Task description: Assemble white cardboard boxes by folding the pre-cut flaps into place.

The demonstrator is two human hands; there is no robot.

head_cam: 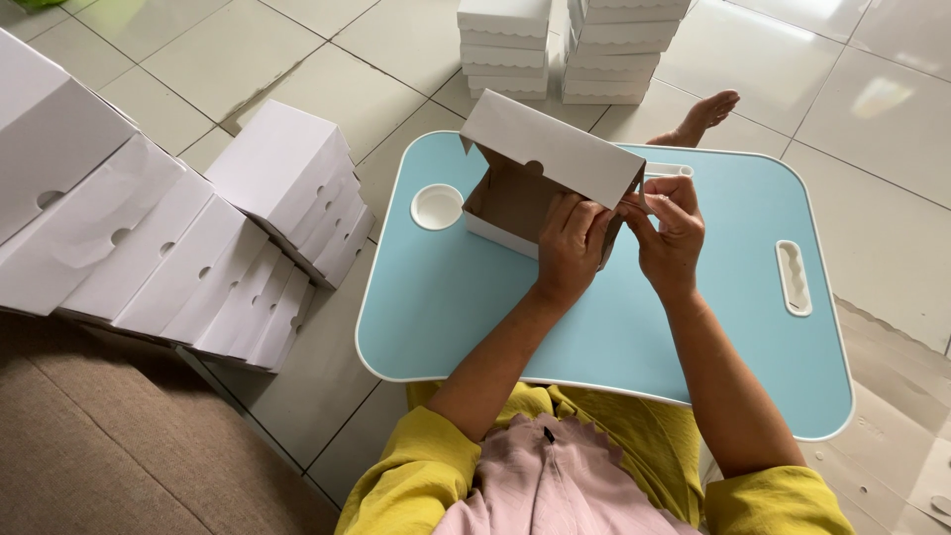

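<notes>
A white cardboard box (540, 149) with a brown inside stands half folded on a light blue lap table (634, 327). Its lid leans up and back, and the open side faces left. My left hand (572, 248) presses against the box's near wall with fingers curled over the edge. My right hand (669, 228) pinches a flap at the box's right end. Both hands hold the box.
A row of folded white boxes (178, 248) leans on the tile floor at the left. Two stacks of white boxes (565, 45) stand behind the table. The table has a round cup recess (437, 206) and a handle slot (792, 277). A bare foot (705, 114) lies beyond it.
</notes>
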